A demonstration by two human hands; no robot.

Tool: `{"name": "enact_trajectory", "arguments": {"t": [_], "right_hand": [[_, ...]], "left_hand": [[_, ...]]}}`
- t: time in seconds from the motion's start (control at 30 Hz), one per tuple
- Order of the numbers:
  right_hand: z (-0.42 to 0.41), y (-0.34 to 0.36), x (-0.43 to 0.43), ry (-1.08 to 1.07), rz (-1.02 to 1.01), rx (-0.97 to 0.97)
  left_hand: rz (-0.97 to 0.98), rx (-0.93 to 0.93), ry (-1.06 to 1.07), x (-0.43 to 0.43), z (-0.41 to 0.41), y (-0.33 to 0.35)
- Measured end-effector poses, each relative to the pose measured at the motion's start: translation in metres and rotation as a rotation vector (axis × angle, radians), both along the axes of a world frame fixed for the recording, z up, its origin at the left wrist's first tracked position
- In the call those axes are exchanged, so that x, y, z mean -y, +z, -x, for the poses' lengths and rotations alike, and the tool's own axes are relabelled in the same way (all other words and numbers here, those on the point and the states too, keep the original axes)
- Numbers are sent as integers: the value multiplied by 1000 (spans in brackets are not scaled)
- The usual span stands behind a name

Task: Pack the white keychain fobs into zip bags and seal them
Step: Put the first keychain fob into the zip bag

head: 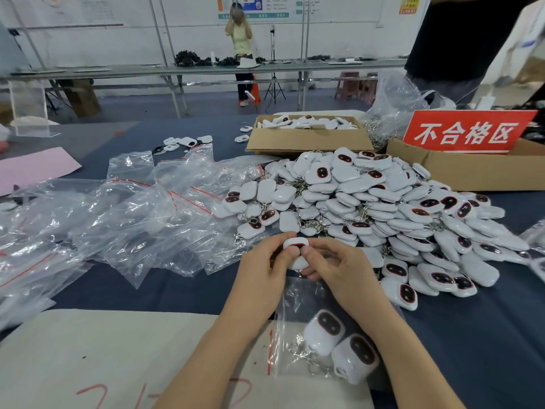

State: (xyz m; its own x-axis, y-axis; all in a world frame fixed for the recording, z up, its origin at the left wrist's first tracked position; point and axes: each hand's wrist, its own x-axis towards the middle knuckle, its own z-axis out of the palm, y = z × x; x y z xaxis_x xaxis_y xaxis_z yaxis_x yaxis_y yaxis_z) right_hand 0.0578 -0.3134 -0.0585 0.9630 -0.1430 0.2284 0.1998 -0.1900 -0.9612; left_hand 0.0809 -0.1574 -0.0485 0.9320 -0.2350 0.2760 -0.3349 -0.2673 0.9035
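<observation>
I observe both hands meeting over the middle of the table (177,290), a little back from its near edge. The left hand (265,270) and the right hand (339,273) hold one white fob (296,241) between them. The fingers of both are curled narrowly around it, thumbs pressed on its near face. Its dark window is partly covered.

Under the right wrist, at the near edge, lies a zip bag (290,343). Its red-striped mouth faces left, and two fobs (324,332) lie side by side inside it, touching. I cannot tell whether its seal is closed.

The loose pile of fobs (383,208) spreads from the centre toward the right edge. A heap of empty zip bags (132,219) covers the left side and touches the pile.

At the far side stands a cardboard box (306,140) holding more fobs. Beside it, at the far right, is a second box (460,172) with a red sign (469,131). A beige board (103,349) lies at the near left corner.
</observation>
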Motion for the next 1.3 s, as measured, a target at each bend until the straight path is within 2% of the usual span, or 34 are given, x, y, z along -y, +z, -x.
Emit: {"name": "enact_trajectory", "arguments": {"t": [0.37, 0.87, 1.07, 1.17, 1.3], "right_hand": [[-2, 0, 3, -9, -100, -52], [-1, -2, 4, 28, -94, -56], [0, 1, 4, 39, -238, -56], [2, 4, 5, 92, -277, -32], [4, 7, 4, 91, -259, 21]], "left_hand": [[-2, -68, -85, -2, 0, 0], [44, -44, -109, -2, -2, 1], [140, -95, -52, 2, -4, -1], [91, -36, -23, 1, -5, -3], [-98, 218, 58, 0, -1, -6]]}}
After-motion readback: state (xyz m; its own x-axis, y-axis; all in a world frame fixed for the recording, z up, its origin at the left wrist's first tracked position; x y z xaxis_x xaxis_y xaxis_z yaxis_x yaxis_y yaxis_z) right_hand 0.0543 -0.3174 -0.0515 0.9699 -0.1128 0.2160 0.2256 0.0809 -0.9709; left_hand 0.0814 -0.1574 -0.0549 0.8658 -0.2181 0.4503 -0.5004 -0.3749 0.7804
